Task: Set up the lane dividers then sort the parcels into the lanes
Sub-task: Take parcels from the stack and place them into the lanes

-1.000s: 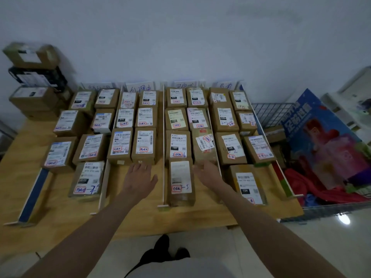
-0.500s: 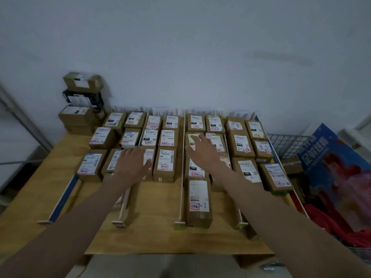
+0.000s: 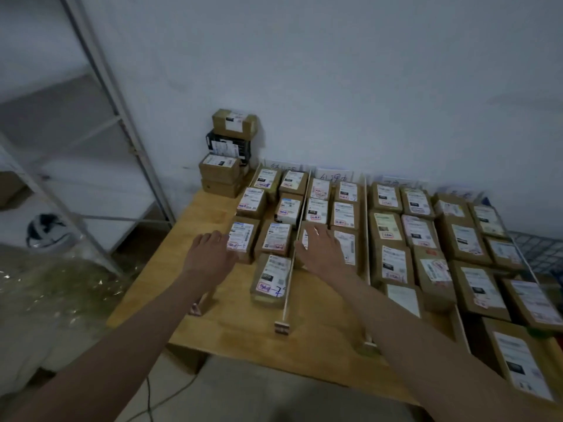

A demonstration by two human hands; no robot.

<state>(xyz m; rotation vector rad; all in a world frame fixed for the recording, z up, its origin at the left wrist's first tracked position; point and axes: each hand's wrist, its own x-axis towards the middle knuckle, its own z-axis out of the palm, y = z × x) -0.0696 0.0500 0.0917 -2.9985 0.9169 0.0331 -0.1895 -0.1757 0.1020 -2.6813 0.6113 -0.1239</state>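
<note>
Many small brown parcels with white labels lie in rows on a wooden table (image 3: 231,318), parted by thin upright lane dividers (image 3: 289,275). My left hand (image 3: 210,254) hovers flat, fingers apart, beside the leftmost lane and touches the edge of a parcel (image 3: 242,240). My right hand (image 3: 323,252) is spread over a parcel in the second lane, just right of the divider. Neither hand grips anything. The nearest parcel of the left lane (image 3: 269,280) lies between my two hands.
A stack of boxes (image 3: 227,153) stands at the table's far left corner against the wall. A metal shelf frame (image 3: 100,117) rises on the left, over a floor with plastic sheeting. Handwritten lane cards (image 3: 333,176) lean on the wall. A wire basket (image 3: 539,251) sits far right.
The view has swung left, so the table now sits to the right. Both hands have moved left across the lanes, from the middle lanes to the two leftmost ones.
</note>
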